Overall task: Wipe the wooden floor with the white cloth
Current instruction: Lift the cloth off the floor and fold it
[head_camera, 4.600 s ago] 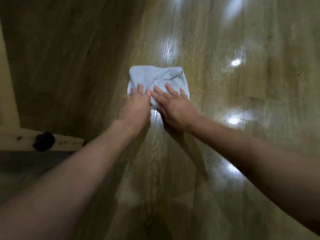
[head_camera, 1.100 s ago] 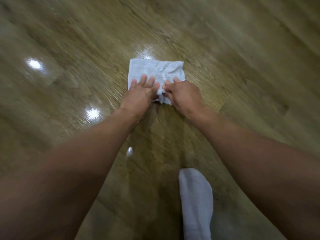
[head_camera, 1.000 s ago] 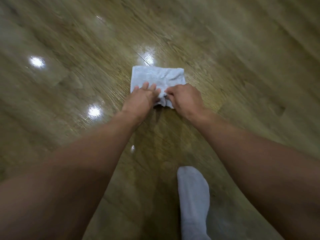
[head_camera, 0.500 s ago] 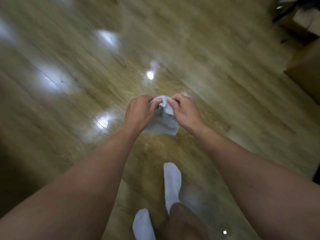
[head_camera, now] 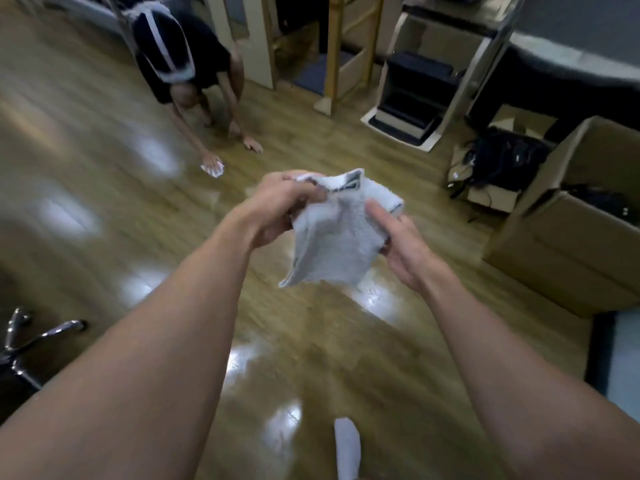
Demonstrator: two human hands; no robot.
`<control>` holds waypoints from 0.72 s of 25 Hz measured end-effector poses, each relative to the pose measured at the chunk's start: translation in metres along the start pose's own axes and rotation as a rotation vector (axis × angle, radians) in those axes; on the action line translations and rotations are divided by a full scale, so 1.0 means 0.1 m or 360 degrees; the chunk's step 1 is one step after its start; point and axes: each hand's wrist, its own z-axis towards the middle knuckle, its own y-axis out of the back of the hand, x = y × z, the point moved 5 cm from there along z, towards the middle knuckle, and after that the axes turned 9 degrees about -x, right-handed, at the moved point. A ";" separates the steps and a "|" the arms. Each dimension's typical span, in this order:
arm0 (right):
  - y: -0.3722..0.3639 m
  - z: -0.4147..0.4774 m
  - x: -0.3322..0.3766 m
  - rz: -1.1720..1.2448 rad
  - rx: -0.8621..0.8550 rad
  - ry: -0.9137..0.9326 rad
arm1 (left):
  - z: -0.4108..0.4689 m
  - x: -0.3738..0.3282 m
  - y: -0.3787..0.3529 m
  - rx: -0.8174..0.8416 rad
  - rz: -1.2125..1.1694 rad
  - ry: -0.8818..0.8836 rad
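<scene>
Fluffy terry cloth (head_camera: 341, 237), glossy wooden floor (head_camera: 311, 358)

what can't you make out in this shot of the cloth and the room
Head view only.
Right hand: its fingers are behind the white cloth, so its grip shows only in part.
Second person's cloth: small and motion-blurred.
Cardboard box: cut off by the right edge.
Chair base: cut off by the left edge.
</scene>
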 end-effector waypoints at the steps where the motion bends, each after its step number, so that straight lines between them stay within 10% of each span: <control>1: -0.01 -0.05 0.16 0.0003 0.0073 -0.0021 | -0.03 -0.25 0.01 -0.0022 -0.0239 0.0061; 10: -0.36 0.17 1.03 0.0445 0.0020 -0.0175 | -0.01 -0.83 0.10 -0.0299 -0.0621 0.0051; 14: -0.38 0.36 1.14 -0.0204 0.0079 -0.0114 | 0.16 -0.65 0.01 -0.0219 -0.0480 0.0285; 18: -0.53 0.70 1.30 -0.0055 0.0057 -0.0160 | 0.58 -0.77 0.15 -0.0056 -0.0614 0.0231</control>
